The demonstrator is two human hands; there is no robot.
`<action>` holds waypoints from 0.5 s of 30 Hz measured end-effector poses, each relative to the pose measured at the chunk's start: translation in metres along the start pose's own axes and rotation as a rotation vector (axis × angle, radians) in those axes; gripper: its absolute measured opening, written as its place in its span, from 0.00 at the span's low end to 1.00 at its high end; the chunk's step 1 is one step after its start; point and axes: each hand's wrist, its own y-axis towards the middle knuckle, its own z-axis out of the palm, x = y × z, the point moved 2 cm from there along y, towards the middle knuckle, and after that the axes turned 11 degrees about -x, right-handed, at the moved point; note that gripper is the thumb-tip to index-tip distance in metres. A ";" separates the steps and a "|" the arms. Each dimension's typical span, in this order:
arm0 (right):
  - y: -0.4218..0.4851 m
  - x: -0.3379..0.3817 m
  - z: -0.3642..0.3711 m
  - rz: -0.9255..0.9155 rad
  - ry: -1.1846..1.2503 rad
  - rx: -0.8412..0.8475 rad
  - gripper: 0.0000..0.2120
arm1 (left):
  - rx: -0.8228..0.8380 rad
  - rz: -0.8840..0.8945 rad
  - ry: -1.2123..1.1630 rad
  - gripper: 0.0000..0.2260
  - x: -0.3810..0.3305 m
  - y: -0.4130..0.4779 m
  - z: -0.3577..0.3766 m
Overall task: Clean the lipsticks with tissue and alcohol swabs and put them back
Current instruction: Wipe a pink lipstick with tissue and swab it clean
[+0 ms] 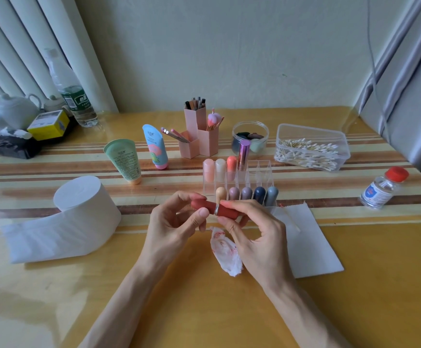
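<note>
- While both forearms reach in from the near edge of the tabletop (204, 310) and angle toward each other, the hands meet just in front of the clear organizer (262, 172).
- The left hand (177, 222) is turned palm inward, its thumb in front and its curled fingers behind, pinching the left end of the red lipstick (212, 207).
- The right hand (257, 234) shows its back to the camera, with the wrist bent; its thumb and fingertips are clamped on the right end of the same tube.
- The red lipstick lies roughly level between the two hands, above the tabletop, with a silver band showing at its middle between the two grips.
- A crumpled stained tissue (225, 249), smeared with red, sits directly under the right hand and is partly hidden by it; I cannot tell whether the lower fingers hold it.
- A flat tissue sheet (304, 237) lies on the tabletop just right of the right hand.
- The organizer holds other lipsticks (247, 193) upright, five in its front row and four at the back left.
- The tissue roll (84, 209) stands well to the left with a strip unrolled.
- The alcohol bottle (382, 189), red-capped, stands far right, and the box of cotton swabs (309, 146) is behind it.
</note>
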 end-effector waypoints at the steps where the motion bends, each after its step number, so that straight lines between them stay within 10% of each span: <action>1: 0.000 0.000 0.000 0.005 0.002 0.000 0.12 | -0.006 -0.003 0.001 0.08 0.000 0.000 0.000; 15: -0.004 -0.008 -0.004 0.069 0.017 0.034 0.13 | -0.046 0.015 0.039 0.08 0.008 0.001 0.000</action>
